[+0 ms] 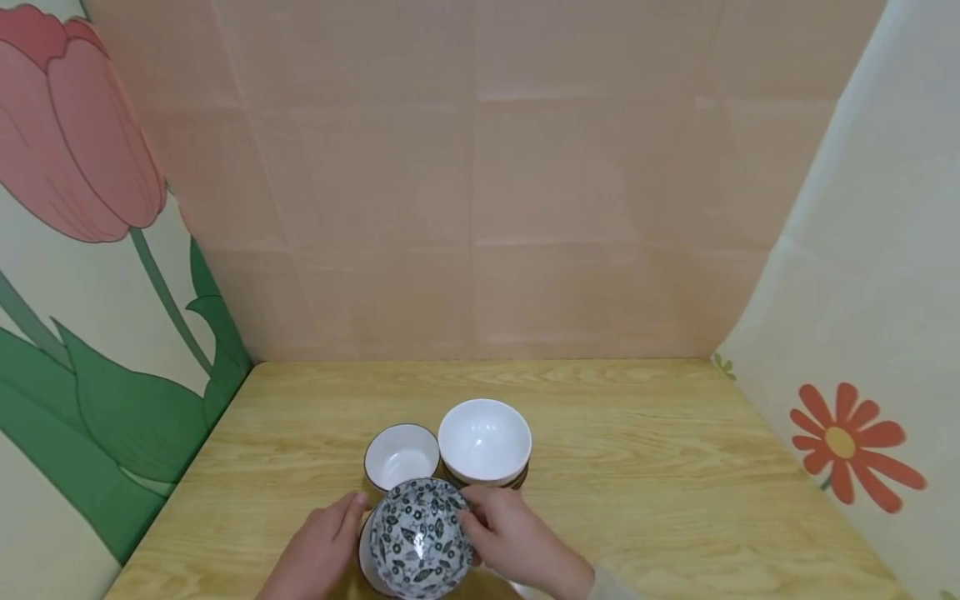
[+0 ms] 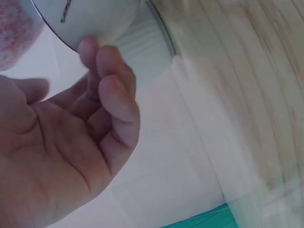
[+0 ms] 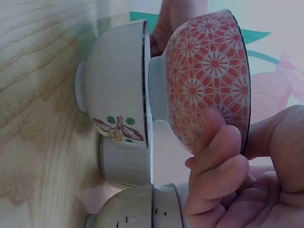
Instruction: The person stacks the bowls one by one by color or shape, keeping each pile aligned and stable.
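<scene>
In my right hand a bowl is pinched at its right rim, showing a dark leaf-and-flower pattern inside. The right wrist view shows the bowl's red outside with white flowers, and the curled fingers against its side. Below it, overlapped by its foot, stands a white bowl with a dark rim and a small painted motif. My left hand is at the left of these two bowls, its fingertips right at the white bowl's side, fingers loosely bent.
Behind stands a small white bowl with a dark rim. Right of it, a larger white bowl tops a stack. Part of another white object shows under the right wrist. Cloth backdrops border the wooden table.
</scene>
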The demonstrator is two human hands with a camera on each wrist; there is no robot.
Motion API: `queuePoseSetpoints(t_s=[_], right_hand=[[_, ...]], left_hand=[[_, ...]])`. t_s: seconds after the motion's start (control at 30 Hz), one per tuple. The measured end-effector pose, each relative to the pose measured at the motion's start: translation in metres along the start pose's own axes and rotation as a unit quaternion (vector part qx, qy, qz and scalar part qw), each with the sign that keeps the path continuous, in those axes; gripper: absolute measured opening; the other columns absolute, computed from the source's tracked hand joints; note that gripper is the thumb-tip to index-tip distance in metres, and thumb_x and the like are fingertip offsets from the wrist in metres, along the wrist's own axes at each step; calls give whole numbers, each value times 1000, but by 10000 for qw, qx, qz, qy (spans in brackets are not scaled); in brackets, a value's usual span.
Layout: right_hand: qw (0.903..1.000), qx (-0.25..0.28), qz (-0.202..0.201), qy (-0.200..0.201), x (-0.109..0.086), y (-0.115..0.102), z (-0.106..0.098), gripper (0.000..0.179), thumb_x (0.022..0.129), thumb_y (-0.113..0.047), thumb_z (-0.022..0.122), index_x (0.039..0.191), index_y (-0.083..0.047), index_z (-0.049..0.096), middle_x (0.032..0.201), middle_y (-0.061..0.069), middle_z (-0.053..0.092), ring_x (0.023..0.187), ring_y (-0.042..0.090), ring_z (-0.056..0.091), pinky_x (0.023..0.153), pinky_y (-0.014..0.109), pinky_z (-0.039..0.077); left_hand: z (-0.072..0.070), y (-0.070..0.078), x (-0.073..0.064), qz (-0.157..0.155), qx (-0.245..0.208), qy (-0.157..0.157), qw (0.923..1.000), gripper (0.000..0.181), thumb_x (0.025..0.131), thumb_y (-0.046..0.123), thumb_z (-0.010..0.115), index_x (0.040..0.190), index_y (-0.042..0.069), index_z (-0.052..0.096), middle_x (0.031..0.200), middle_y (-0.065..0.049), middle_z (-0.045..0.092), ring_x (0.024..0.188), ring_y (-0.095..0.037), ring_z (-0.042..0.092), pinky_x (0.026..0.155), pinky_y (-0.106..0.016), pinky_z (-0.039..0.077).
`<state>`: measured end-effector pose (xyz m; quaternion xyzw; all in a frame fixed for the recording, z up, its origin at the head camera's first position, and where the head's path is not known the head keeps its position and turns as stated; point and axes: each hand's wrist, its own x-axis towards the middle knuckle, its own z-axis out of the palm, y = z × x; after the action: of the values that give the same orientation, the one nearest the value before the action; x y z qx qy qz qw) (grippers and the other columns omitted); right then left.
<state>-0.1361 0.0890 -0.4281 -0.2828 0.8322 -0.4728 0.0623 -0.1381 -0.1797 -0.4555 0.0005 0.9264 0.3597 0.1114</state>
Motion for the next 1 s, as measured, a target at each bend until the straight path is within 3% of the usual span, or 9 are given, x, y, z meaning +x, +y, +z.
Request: queuePoseSetpoints(t_s=[0.13, 0.23, 0.37, 0.53, 0.67, 0.77, 0.97, 1.0], right_hand=[[9999, -118, 43, 74, 3, 2, 4, 14, 100, -6, 54, 87, -7, 61, 61, -11, 56, 48, -3, 54, 45, 20, 50], [9997, -227, 92, 81, 4, 5, 7, 15, 99, -6, 54, 86, -7, 60, 60, -12, 55, 47, -5, 53, 45, 20, 50], [9994, -311, 156, 59, 6, 7, 9, 13, 99, -7, 54, 89, -7, 63, 60, -12, 57, 47, -5, 53, 47, 20, 49], [9992, -222, 321, -41, 11, 7, 9, 12, 100, -9, 55, 95, -7, 66, 62, -11, 58, 49, -1, 55, 50, 20, 49], [9991, -292, 310, -64, 14, 7, 11, 14, 100, -9, 54, 91, -7, 64, 58, -13, 55, 48, -1, 53, 49, 19, 48], [9991, -375, 193, 6, 14, 9, 13, 15, 99, -7, 54, 87, -6, 62, 56, -13, 54, 46, -3, 52, 49, 19, 47], [9987, -451, 225, 63, 16, 12, 16, 16, 99, -9, 54, 87, -7, 63, 56, -14, 54, 47, -2, 52, 50, 18, 47], [9985, -489, 207, 88, 17, 12, 16, 16, 99, -9, 54, 86, -7, 63, 56, -14, 53, 47, -2, 51, 50, 18, 47]], left_hand=[[-2, 4, -1, 12, -81, 144, 9999, 65, 105, 61, 24, 113, 12, 66, 74, -3, 56, 74, -19, 53, 71, -39, 45], [-3, 4, 0, 120, -216, 70, 9997, 65, 105, 59, 31, 120, 7, 66, 90, -5, 68, 86, -23, 63, 79, -43, 53], [-3, 3, 3, 425, -283, -12, 9987, 61, 105, 53, 39, 122, 1, 66, 110, -7, 71, 101, -24, 66, 92, -53, 52], [-5, 1, 4, 839, -433, -292, 9951, 54, 105, 51, 42, 118, 5, 66, 96, 0, 69, 85, -15, 62, 77, -40, 56], [-7, 2, 4, 1079, -501, -466, 9918, 51, 105, 50, 43, 115, 5, 65, 82, 1, 63, 72, -17, 55, 61, -30, 47], [-7, 3, 2, 912, -494, -401, 9938, 50, 106, 48, 41, 115, 5, 64, 87, -1, 66, 78, -18, 59, 67, -34, 51], [-5, 3, -2, 265, -84, 216, 9994, 46, 109, 42, 33, 113, 10, 65, 73, -2, 55, 70, -19, 53, 67, -37, 46], [-4, 2, -1, 196, 37, 246, 9995, 49, 109, 43, 33, 118, 8, 65, 78, -4, 60, 75, -22, 58, 73, -40, 50]])
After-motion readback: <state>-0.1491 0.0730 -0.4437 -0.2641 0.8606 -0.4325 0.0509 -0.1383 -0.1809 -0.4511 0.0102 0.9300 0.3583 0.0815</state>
